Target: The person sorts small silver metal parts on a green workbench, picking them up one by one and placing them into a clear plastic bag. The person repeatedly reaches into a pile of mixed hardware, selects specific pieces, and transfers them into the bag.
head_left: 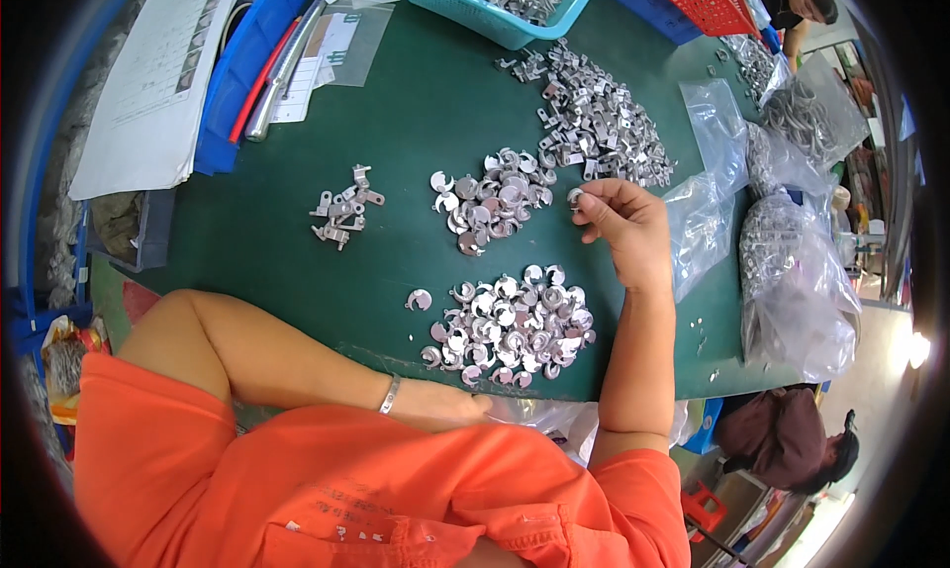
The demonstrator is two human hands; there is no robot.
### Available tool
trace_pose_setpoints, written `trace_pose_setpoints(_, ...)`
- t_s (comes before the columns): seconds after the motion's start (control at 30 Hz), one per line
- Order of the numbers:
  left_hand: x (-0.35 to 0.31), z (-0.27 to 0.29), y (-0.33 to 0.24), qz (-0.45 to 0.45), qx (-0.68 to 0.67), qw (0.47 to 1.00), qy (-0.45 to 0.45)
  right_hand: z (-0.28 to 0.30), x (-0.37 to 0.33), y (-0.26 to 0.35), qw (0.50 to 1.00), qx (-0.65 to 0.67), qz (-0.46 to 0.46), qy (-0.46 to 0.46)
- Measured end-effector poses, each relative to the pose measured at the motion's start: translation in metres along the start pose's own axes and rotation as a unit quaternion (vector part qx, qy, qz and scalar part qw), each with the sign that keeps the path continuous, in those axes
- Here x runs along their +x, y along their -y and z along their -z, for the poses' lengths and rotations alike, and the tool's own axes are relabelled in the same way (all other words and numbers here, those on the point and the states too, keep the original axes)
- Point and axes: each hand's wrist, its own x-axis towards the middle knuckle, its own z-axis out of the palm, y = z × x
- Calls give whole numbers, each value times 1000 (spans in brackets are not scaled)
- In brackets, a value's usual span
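Note:
My right hand (627,230) is raised over the green table, thumb and fingers pinching a small round metal cap (575,198). Left of it lies a small pile of similar notched metal caps (500,194). A larger pile of shiny notched caps (515,326) spreads nearer to me, one cap (419,300) apart at its left. Low at the table's near edge rests my left hand (443,407), beside a clear plastic bag (539,415); its fingers are mostly hidden. Further left sits a small heap of metal brackets (346,210).
A big heap of small metal clips (604,118) lies at the back, below a teal basket (515,36) of parts. Plastic bags (792,271) of parts line the right. Papers (158,73) and a blue bin (223,123) stand left. Two other people are at the right.

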Motion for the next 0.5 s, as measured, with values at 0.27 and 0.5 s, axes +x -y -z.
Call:
trace_pose_setpoints(0.27,-1,8,-7,19,19,999,21,25,-10,10,931,-116,192,290)
trace_pose_setpoints(0.5,1,4,-3,53,-6,998,39,-29,8,-8,925,-260,277,-22)
